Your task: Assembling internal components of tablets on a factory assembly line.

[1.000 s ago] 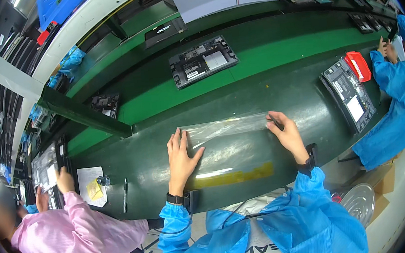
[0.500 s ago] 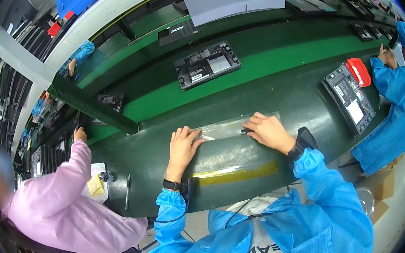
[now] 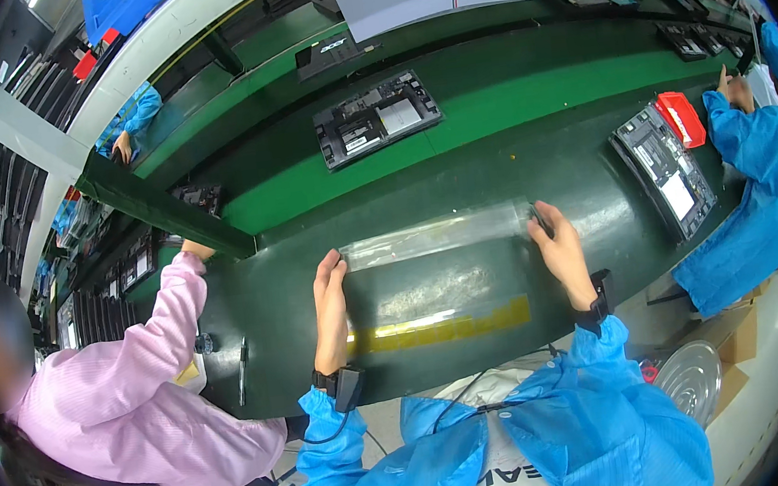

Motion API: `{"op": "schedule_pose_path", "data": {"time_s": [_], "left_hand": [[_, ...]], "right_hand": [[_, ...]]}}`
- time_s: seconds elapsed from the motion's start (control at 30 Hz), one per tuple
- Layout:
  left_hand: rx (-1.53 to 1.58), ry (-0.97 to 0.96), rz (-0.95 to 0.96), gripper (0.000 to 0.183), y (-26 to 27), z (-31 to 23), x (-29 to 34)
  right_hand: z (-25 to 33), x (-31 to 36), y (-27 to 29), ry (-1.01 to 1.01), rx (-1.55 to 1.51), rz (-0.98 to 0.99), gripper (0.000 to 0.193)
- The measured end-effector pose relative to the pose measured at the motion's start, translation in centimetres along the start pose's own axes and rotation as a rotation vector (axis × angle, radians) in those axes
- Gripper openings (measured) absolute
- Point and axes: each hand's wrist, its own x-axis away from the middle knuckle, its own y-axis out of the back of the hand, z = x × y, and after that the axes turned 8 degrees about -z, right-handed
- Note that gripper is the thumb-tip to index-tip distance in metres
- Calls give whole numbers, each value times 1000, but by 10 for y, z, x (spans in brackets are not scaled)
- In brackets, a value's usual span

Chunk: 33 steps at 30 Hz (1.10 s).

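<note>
A long clear plastic strip stretches across the green bench in front of me. My left hand has its thumb and fingers closed at the strip's left end. At the right end is my right hand, its thumb and fingers pinched around a small dark object whose kind I cannot make out. Whether the strip lies flat or is slightly raised, I cannot tell. Nearer to me, between my forearms, a yellow tape strip lies on the bench.
An opened laptop base lies on the far green surface; another laptop base is at right beside a red tray. A pen lies at left, near a co-worker in a pink sleeve. A green post rises at left.
My hands have moved apart, the left slightly left and the right outward to the strip's right end. The pink-sleeved co-worker's arm has reached further right.
</note>
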Motion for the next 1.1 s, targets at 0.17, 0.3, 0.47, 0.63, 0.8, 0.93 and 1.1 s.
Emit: {"op": "schedule_pose_path", "data": {"time_s": [0.17, 0.3, 0.47, 0.63, 0.8, 0.93, 1.1], "left_hand": [[10, -47, -152, 55, 6, -2, 7], [228, 59, 95, 56, 10, 3, -6], [140, -3, -20, 58, 25, 15, -14], [257, 104, 153, 60, 18, -1, -23], [22, -25, 99, 62, 15, 12, -26], [-770, -781, 155, 72, 5, -19, -11], [-921, -895, 485, 66, -42, -50, -36]], "right_hand": [[-10, -14, 15, -139, -211, -10, 51], [10, -25, 12, -185, -283, 107, 55], [-9, -32, 9, -170, -280, 121, 55], [9, -31, 2, -145, -295, 188, 46], [5, -38, 9, -37, -163, 175, 49], [25, -44, 23, 492, 301, 114, 63], [48, -82, -6, 853, 446, 462, 57]]}}
